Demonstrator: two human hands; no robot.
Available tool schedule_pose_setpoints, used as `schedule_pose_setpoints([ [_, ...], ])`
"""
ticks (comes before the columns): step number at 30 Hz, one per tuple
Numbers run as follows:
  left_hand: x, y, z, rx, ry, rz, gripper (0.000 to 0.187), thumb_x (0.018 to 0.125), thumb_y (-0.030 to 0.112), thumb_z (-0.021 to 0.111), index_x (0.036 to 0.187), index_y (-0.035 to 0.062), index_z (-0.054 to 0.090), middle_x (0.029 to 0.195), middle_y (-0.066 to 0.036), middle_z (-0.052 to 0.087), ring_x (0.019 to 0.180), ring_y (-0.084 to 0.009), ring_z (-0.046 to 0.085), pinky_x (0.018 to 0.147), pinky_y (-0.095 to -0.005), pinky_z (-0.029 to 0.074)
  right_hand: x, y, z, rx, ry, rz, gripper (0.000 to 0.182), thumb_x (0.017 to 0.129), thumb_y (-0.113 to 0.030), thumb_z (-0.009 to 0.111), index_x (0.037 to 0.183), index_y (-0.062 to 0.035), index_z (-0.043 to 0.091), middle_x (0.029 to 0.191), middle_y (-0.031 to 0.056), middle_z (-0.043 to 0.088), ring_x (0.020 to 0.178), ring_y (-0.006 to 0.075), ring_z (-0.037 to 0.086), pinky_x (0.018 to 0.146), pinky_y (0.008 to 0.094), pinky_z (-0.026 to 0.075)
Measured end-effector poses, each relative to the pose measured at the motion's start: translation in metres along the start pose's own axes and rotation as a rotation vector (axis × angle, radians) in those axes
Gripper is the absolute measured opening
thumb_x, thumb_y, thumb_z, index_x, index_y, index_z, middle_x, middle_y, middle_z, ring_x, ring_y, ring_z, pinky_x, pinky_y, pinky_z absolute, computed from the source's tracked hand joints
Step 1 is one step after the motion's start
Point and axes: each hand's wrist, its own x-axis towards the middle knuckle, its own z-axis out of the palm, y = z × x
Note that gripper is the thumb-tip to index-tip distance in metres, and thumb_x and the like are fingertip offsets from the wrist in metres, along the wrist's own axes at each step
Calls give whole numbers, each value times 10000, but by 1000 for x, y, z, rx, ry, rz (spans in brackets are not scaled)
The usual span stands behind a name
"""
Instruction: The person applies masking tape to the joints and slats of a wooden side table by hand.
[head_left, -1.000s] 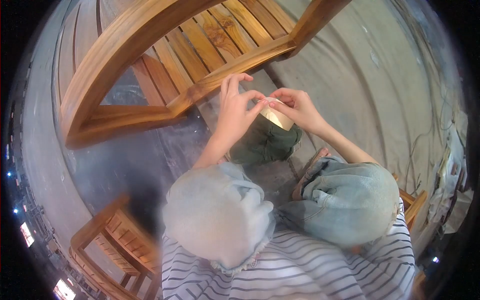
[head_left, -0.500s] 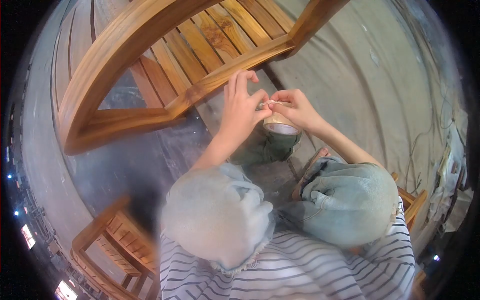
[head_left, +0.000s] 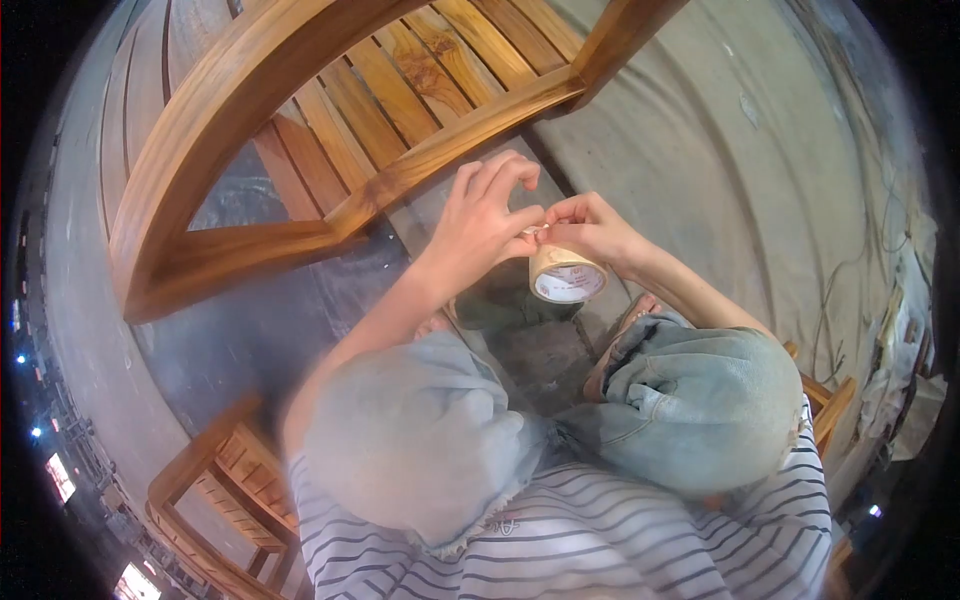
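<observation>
Centre frame: tan round roll of packing tape [head_left: 566,276] pinched at top edge between left hand [head_left: 482,222] and right hand [head_left: 590,225], fingertips together, below slatted brown wooden bench [head_left: 330,120].

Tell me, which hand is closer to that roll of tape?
Right. The right hand holds the tape roll from above; the left hand only pinches at its top edge beside it.

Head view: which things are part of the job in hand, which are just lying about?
In hand:
- tape roll, held by right hand
- left hand, picking at the roll's top edge

Lying about:
- wooden bench, beyond the hands
- wooden chair, lower left
- green cloth under the roll
- cables on the floor, right
</observation>
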Motion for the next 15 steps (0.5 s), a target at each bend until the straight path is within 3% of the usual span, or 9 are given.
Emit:
schedule_pose_setpoints([
  [5,-1,-3,-2,-20,-21,15,287,549,188,781,816,171,676,1112,-77,473,1177,-306,458,952,-424,365,-3,-1,1,-5,-14,4,117,832,-121,662,858,-9,688,771,35,674,678,74,594,613,224,448],
  [11,-7,-6,-5,-220,34,-267,227,629,215,828,822,168,718,1136,-85,445,1151,-290,431,977,-413,344,-2,3,-2,-28,-8,6,136,838,-146,665,873,-17,691,760,30,668,670,76,591,599,228,443],
  [15,-13,-11,-4,-328,1,-340,201,680,273,830,798,144,731,1146,-95,432,1175,-295,408,1018,-411,324,-3,2,-1,-63,-16,-2,153,835,-165,668,874,-18,690,748,28,663,662,76,587,594,230,437],
])
